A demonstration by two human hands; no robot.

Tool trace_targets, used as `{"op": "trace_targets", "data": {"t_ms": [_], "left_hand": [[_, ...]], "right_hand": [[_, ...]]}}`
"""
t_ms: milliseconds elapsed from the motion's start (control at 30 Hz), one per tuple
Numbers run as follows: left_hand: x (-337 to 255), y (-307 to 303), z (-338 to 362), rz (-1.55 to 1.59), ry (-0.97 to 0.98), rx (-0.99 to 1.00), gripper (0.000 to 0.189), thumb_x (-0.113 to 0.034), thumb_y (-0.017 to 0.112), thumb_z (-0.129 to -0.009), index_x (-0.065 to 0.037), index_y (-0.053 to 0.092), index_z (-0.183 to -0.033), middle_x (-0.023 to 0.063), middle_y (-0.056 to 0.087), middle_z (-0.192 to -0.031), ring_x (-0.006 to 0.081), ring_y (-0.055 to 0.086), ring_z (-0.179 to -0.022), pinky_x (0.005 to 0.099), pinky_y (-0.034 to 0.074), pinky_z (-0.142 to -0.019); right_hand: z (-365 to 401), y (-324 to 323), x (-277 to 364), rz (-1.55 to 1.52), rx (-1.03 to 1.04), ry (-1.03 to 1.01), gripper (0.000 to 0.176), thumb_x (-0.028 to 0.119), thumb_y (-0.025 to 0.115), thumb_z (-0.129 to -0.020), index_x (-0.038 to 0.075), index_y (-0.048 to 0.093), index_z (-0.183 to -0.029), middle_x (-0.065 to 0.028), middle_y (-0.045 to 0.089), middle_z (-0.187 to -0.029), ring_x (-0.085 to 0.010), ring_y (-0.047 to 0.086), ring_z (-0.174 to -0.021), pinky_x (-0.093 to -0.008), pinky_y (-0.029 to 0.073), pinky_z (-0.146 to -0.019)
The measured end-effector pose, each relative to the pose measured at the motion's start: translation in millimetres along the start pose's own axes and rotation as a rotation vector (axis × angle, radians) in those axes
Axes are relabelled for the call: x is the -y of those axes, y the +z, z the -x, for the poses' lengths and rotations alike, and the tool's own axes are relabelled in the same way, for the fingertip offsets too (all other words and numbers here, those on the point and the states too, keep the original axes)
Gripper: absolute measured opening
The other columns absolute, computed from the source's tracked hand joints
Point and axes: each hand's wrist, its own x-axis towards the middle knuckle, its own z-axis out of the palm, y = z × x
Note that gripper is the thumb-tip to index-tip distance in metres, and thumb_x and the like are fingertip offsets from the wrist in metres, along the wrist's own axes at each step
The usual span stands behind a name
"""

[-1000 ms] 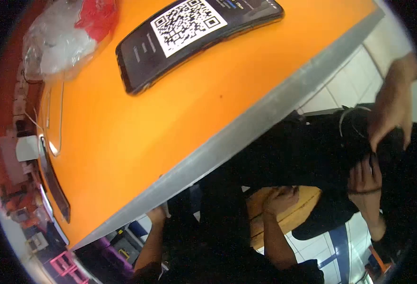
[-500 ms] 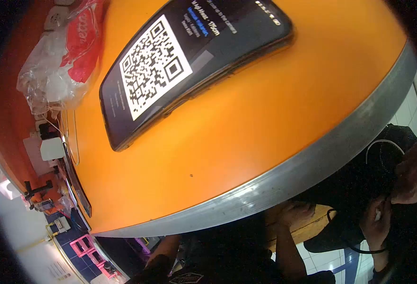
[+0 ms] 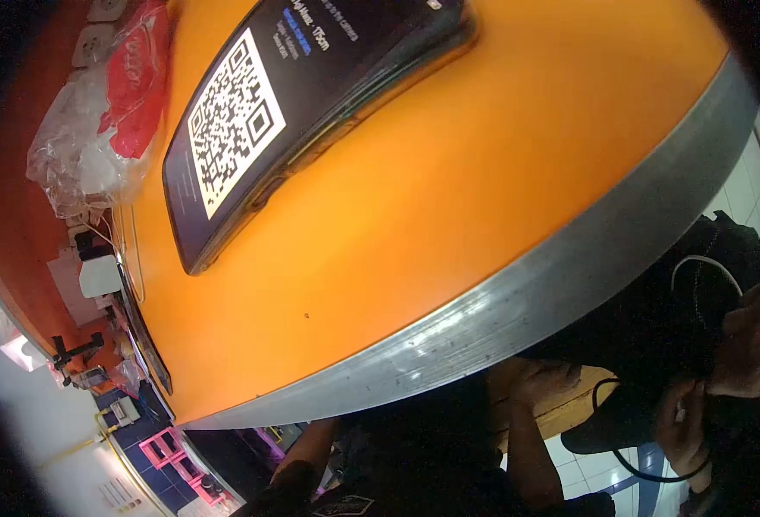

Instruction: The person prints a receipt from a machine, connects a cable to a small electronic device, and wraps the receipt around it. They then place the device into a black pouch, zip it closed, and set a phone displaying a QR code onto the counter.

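A phone [image 3: 345, 95] showing a large QR code lies screen up on the orange table [image 3: 397, 224]. Neither of my hands touches it. Below the table's metal edge [image 3: 449, 336], my right hand [image 3: 545, 381] rests by a wooden seat [image 3: 569, 405], dim, its fingers curled inward. Whatever those fingers hold, if anything, is hidden. My left forearm [image 3: 308, 452] shows under the table edge, but the tabletop covers that hand.
A clear and red plastic bag [image 3: 108, 129] lies at the left. Beside it are cables, a white box-shaped object [image 3: 100, 276] and a dark flat device [image 3: 147, 336]. Another person's hand [image 3: 681, 422] is at the right. Pink racks [image 3: 177, 461] stand lower left.
The view has shifted slightly, so the phone appears farther left and its top end is cut off more. My right hand stays beneath the table edge.
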Motion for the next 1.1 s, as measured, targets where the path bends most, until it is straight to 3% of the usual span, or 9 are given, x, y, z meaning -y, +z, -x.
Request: {"op": "trace_targets", "data": {"t_ms": [167, 267, 500, 533, 633, 867, 933, 967, 1100], "left_hand": [[3, -3, 0, -0.161, 0.0, 0.02, 0.035, -0.031, 0.062, -0.097, 0.003, 0.063, -0.091, 0.0072, 0.059, -0.064, 0.0125, 0.05, -0.059, 0.0325, 0.044, -0.056], [-2, -8, 0, -0.221, -0.064, 0.087, 0.032, -0.028, 0.062, -0.097, 0.003, 0.062, -0.09, 0.007, 0.06, -0.067, 0.0132, 0.051, -0.059, 0.0321, 0.044, -0.057], [8, -6, 2, 0.042, 0.049, 0.058, 0.028, -0.024, 0.061, -0.098, 0.002, 0.06, -0.087, 0.0065, 0.058, -0.073, 0.0136, 0.05, -0.066, 0.0328, 0.044, -0.061], [18, -10, 2, 0.002, -0.038, 0.126, 0.029, -0.024, 0.061, -0.099, 0.002, 0.059, -0.087, 0.006, 0.057, -0.073, 0.0141, 0.049, -0.067, 0.0331, 0.043, -0.061], [-15, 1, 3, 0.156, -0.095, 0.048, 0.032, -0.026, 0.064, -0.096, 0.003, 0.06, -0.086, 0.0064, 0.061, -0.075, 0.0166, 0.054, -0.068, 0.0331, 0.045, -0.063], [-40, -9, 4, -0.06, -0.008, 0.128, 0.027, -0.022, 0.064, -0.096, 0.004, 0.064, -0.089, 0.0102, 0.065, -0.079, 0.0178, 0.058, -0.072, 0.0344, 0.048, -0.067], [-61, 6, 1, 0.082, 0.085, 0.196, 0.022, -0.018, 0.068, -0.094, 0.005, 0.066, -0.095, 0.0137, 0.068, -0.087, 0.0179, 0.06, -0.075, 0.0352, 0.05, -0.071], [-97, 18, -2, 0.105, 0.112, 0.245, 0.021, -0.016, 0.07, -0.092, 0.004, 0.066, -0.096, 0.0143, 0.069, -0.089, 0.0188, 0.062, -0.076, 0.0352, 0.051, -0.073], [-219, 97, -20, 0.197, 0.355, 0.488, 0.022, -0.017, 0.073, -0.089, 0.001, 0.07, -0.102, 0.0156, 0.072, -0.098, 0.0268, 0.069, -0.087, 0.0361, 0.054, -0.08]], "right_hand": [[50, 29, 47, -0.311, -0.21, -0.167, 0.065, 0.042, 0.038, -0.103, -0.007, 0.032, -0.145, -0.0259, 0.04, -0.145, -0.0352, 0.036, -0.138, -0.0496, 0.025, -0.118], [53, 29, 36, -0.198, -0.055, -0.098, 0.06, 0.04, 0.039, -0.102, -0.005, 0.039, -0.142, -0.0225, 0.045, -0.142, -0.035, 0.039, -0.136, -0.0522, 0.022, -0.118], [52, 34, 33, 0.657, 0.791, -0.25, 0.05, 0.034, 0.042, -0.1, 0.001, 0.054, -0.136, -0.0146, 0.058, -0.136, -0.0346, 0.043, -0.133, -0.0583, 0.014, -0.118], [-25, -69, 75, 0.399, 1.129, -0.379, 0.048, 0.035, 0.046, -0.098, 0.005, 0.056, -0.135, -0.0201, 0.052, -0.139, -0.0382, 0.041, -0.135, -0.0507, 0.01, -0.122], [18, -41, 58, -0.031, 0.646, 0.068, 0.051, 0.035, 0.05, -0.096, -0.001, 0.055, -0.131, -0.0262, 0.046, -0.142, -0.0445, 0.039, -0.134, -0.049, 0.009, -0.122], [30, -27, 45, -0.605, 0.683, 0.202, 0.068, 0.039, 0.056, -0.09, -0.01, 0.043, -0.135, -0.0372, 0.037, -0.142, -0.0525, 0.028, -0.138, -0.0589, 0.02, -0.117], [48, 0, 43, -0.328, 0.323, 0.117, 0.068, 0.04, 0.056, -0.088, -0.009, 0.045, -0.134, -0.0392, 0.037, -0.141, -0.0535, 0.03, -0.136, -0.0636, 0.019, -0.115], [33, -25, 50, -0.339, 0.411, 0.111, 0.055, 0.021, 0.063, -0.083, -0.009, 0.049, -0.127, -0.032, 0.031, -0.146, -0.0471, 0.032, -0.134, -0.053, 0.023, -0.115], [40, -10, 44, -0.389, 0.229, 0.045, 0.061, 0.024, 0.065, -0.082, -0.007, 0.047, -0.131, -0.0301, 0.03, -0.15, -0.047, 0.028, -0.138, -0.0587, 0.019, -0.116]]}}
